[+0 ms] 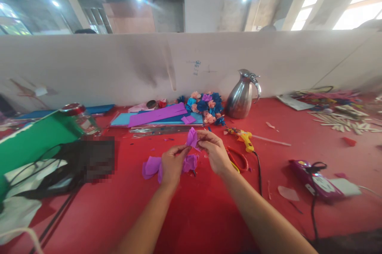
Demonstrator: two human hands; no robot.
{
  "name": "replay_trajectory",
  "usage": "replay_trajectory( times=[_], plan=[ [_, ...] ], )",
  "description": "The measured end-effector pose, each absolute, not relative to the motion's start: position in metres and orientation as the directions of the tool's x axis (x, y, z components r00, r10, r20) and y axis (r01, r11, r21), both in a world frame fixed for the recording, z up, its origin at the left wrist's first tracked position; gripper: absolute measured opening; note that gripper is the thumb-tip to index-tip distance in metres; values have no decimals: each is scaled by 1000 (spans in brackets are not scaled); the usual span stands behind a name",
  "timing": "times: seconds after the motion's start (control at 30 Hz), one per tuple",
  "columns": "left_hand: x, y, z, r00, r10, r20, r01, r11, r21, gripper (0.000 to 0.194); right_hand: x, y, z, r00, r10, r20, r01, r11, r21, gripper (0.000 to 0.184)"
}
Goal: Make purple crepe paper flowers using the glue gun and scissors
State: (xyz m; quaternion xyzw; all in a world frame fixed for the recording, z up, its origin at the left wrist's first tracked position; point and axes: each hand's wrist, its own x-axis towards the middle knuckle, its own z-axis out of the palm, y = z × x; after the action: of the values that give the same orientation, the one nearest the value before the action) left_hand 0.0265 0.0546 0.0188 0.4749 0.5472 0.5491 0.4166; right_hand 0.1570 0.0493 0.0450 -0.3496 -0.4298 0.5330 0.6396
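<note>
A small purple crepe-paper flower (192,138) is held up above the red table between both hands. My left hand (174,162) pinches it low on its left side with thumb and forefinger. At its right edge, the thumb and fingers of my right hand (215,151) are closed on the paper. Loose purple paper petals (152,167) lie on the table beside and behind my left hand. Just right of my right hand is a pair of scissors with red handles (242,159), partly hidden by the wrist. A yellow glue gun (246,141) rests beyond them.
Purple paper strips (158,115) lie on blue sheets at the back, beside a bunch of paper flowers (205,107). A steel jug (241,97) stands near the white partition. A purple power strip (316,180) with cords is at right, a glass jar (83,121) at left.
</note>
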Motion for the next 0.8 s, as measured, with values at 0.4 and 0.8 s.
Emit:
replay_trajectory(
  times=[0.4, 0.8],
  plan=[
    [27, 54, 19, -189, 980, 57, 6, -57, 998, 21, 155, 47, 49, 99, 993, 62, -351, 93, -932, 24],
    [30, 51, 25, -187, 982, -29, -163, -2, 987, 21, 148, 48, 40, 122, 978, 170, -206, 193, -959, 18]
  ],
)
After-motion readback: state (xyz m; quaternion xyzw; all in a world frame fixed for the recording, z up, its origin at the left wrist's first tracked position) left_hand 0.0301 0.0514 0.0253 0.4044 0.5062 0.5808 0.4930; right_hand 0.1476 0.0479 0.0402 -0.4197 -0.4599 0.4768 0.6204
